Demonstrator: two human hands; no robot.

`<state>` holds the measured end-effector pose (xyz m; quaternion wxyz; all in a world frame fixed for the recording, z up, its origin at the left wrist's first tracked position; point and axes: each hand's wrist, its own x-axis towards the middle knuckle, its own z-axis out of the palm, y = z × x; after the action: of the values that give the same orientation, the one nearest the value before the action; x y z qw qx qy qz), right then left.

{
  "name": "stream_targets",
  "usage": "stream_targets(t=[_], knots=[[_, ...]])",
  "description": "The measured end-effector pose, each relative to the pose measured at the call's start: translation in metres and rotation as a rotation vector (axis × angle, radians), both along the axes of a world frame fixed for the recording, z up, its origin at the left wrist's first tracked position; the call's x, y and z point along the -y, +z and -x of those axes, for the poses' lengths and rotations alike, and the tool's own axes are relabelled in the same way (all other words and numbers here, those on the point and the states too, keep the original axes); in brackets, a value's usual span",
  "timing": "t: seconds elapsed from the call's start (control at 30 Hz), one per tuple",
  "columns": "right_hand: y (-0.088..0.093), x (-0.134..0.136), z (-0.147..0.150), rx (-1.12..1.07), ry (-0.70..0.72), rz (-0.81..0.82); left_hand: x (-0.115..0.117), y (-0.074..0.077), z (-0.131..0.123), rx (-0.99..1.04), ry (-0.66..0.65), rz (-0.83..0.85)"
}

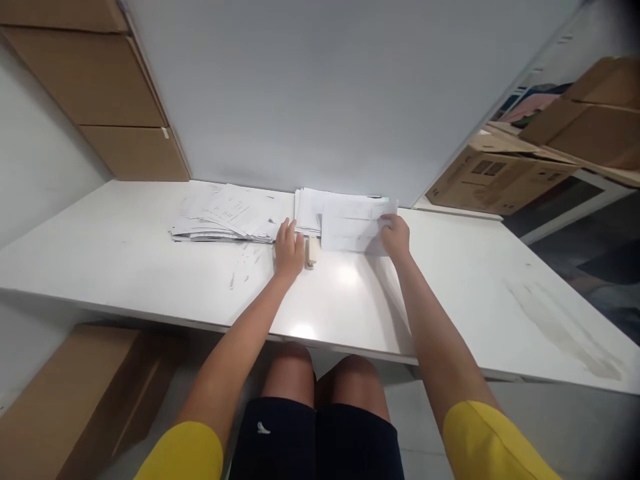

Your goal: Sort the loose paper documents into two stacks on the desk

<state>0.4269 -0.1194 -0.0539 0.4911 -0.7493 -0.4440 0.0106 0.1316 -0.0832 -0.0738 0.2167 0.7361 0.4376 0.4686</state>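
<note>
My right hand (pixel 396 238) pinches the right edge of a white printed sheet of paper (pixel 353 225). That sheet is lifted over the front of a paper stack (pixel 307 207) against the wall. My left hand (pixel 289 252) lies on the table with its fingers stretched out and apart, its tips by the stack's left edge. Close against its right side is a small cream stapler (pixel 312 253), its metal end toward me; I cannot tell whether the fingers touch it. A wider, untidy pile of printed papers (pixel 227 212) lies to the left of that hand.
The white table (pixel 450 293) runs along a grey wall (pixel 320 93), with its front edge just above my knees. Cardboard boxes (pixel 95 80) are stacked at the left, and another box (pixel 105 393) stands below the table. To the right, a shelf holds a cardboard box (pixel 493 179).
</note>
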Motion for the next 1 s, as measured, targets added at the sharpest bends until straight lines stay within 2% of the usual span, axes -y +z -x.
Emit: stream_targets(t=[0.2, 0.4, 0.5, 0.6, 0.7, 0.8, 0.9, 1.0], knots=[[-0.007, -0.058, -0.020, 0.012, -0.040, 0.184, 0.003, -0.002, -0.001, -0.059, -0.016, -0.003], [-0.005, -0.079, -0.037, -0.005, -0.053, 0.244, 0.007, 0.000, 0.000, -0.091, -0.032, 0.050], [-0.008, -0.074, -0.037, 0.000, -0.034, 0.263, 0.008, 0.001, 0.000, -0.092, -0.028, 0.054], [-0.017, -0.055, -0.029, 0.069, 0.026, 0.182, 0.008, 0.001, 0.000, -0.093, -0.022, 0.051], [-0.028, -0.024, -0.011, 0.179, 0.215, 0.144, 0.007, 0.002, -0.001, -0.112, -0.035, 0.042], [-0.035, 0.001, 0.009, 0.335, 0.384, 0.243, 0.004, 0.002, -0.003, -0.133, -0.048, 0.038], [-0.037, 0.008, 0.020, 0.463, 0.385, 0.273, 0.002, 0.003, -0.003, -0.115, -0.047, 0.041], [-0.036, 0.002, 0.022, 0.517, 0.336, 0.242, 0.001, 0.003, -0.003, -0.086, -0.047, 0.054]])
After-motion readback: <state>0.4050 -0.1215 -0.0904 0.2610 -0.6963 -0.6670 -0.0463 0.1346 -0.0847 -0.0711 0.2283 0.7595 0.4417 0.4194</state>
